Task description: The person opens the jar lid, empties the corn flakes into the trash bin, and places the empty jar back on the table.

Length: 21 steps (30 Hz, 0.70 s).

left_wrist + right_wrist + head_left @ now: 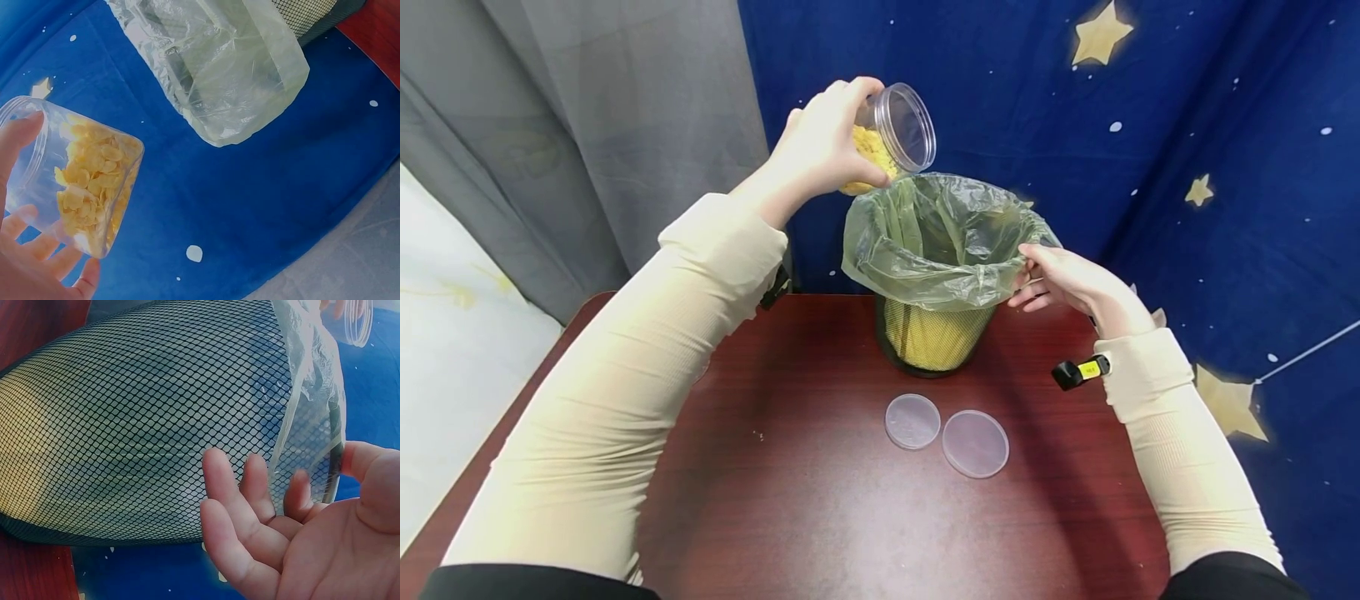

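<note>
My left hand (823, 137) grips a clear plastic jar (53, 159) around its side. The lidless jar is tilted with its mouth toward the right, and yellow flakes (94, 181) lie inside it. Just below it stands a black mesh trash bin (936, 337), lined with a translucent greenish plastic bag (925, 279) folded over the rim. At the bin's right side my right hand (1063, 279) pinches the bagged rim, thumb on top and fingers against the outside. In the right wrist view, the other fingers (228, 540) of that hand are loosely bent beside the mesh (156, 425).
Two round translucent lids (912, 422) lie side by side on the dark red table (805, 492) in front of the bin. A blue curtain (1000, 83) with stars hangs close behind, and a grey curtain (647, 108) is at the left.
</note>
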Tool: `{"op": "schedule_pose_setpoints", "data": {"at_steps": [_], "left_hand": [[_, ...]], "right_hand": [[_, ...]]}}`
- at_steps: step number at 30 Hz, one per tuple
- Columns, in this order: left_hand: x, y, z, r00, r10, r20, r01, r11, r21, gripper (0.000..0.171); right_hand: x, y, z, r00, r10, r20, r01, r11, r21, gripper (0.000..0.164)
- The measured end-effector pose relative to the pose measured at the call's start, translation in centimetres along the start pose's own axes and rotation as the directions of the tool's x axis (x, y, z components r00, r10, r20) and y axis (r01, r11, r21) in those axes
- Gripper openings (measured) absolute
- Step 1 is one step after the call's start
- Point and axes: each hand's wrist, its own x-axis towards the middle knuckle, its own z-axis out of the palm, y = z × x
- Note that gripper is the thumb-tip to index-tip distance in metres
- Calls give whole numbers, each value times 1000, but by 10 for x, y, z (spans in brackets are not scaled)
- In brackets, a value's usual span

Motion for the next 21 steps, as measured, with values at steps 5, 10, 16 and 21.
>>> {"op": "schedule_pose_setpoints", "data": {"at_steps": [5,10,16,21], "left_hand": [[1,1,1,1000,1,-1,-1,1000,17,92],[3,3,2,1000,14,-2,-14,999,40,90],[5,6,-1,999,32,-5,-32,996,78,91],[8,8,-3,999,49,-12,-48,992,113,91]], "right_hand": [[0,1,1,1000,-2,5,2,1000,0,36],[-1,1,2,1000,0,-3,0,1000,4,34],[-2,0,3,1000,-3,-7,3,1000,12,33],[-2,-1,3,1000,-4,-8,4,1000,13,34]]}}
